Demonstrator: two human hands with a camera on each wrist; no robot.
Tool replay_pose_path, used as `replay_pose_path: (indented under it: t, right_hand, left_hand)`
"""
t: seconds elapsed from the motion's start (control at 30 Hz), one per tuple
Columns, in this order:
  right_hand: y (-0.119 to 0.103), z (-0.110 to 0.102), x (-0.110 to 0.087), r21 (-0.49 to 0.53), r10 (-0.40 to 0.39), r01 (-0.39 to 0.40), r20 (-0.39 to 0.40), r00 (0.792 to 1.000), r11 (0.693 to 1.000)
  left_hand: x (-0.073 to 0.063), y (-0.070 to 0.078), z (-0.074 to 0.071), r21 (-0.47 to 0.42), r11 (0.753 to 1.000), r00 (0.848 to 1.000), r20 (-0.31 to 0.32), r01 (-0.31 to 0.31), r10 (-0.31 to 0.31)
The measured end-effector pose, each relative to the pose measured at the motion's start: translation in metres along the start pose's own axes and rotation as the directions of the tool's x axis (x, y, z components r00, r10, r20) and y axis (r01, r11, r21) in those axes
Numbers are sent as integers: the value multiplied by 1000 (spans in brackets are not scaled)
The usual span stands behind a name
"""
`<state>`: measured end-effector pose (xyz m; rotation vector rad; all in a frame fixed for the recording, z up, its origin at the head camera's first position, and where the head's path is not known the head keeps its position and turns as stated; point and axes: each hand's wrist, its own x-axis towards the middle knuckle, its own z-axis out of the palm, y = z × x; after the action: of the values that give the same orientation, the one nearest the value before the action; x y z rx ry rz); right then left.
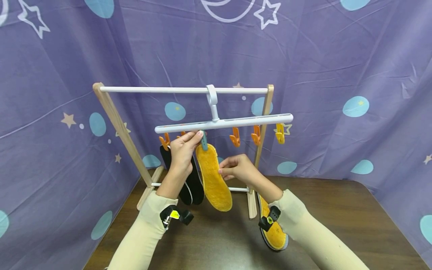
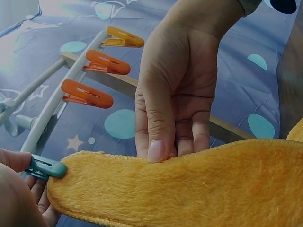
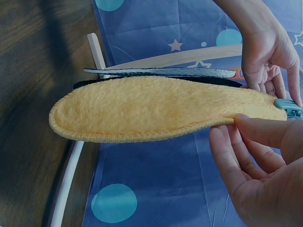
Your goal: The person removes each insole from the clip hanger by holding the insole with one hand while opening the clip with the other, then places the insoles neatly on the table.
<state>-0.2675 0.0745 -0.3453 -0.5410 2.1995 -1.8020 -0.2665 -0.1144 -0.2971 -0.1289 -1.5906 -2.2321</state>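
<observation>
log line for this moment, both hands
left hand: pinches teal clip | right hand: pinches side of yellow insole | clip: at insole's top end

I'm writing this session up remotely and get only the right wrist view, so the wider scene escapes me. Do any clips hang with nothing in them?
Observer: Yes. Two orange clips and a yellow clip hang bare from the white hanger, to the right of the teal clip.
Operator: Besides the yellow insole in the right hand, is there another?
Observer: Yes, a second yellow insole lies on the table.
Operator: And what holds the hanger up?
Observer: Its hook sits over the white top rail of the wooden rack.
</observation>
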Motion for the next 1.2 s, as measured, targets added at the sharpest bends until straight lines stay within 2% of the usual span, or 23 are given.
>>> replay_pose_path:
  t: [0.57,1.2]
  right_hand:
    - [0,-1,-1,-11,11,-11,-7,1000,1000]
    - [2,-5,-2,-20,3,-3,-11,1000,1000]
  left_hand:
    - [-1,1,3,8,1000,1000,-28,-6,6]
    - [1,-1,4,7,1000,1000,-28,4,-4]
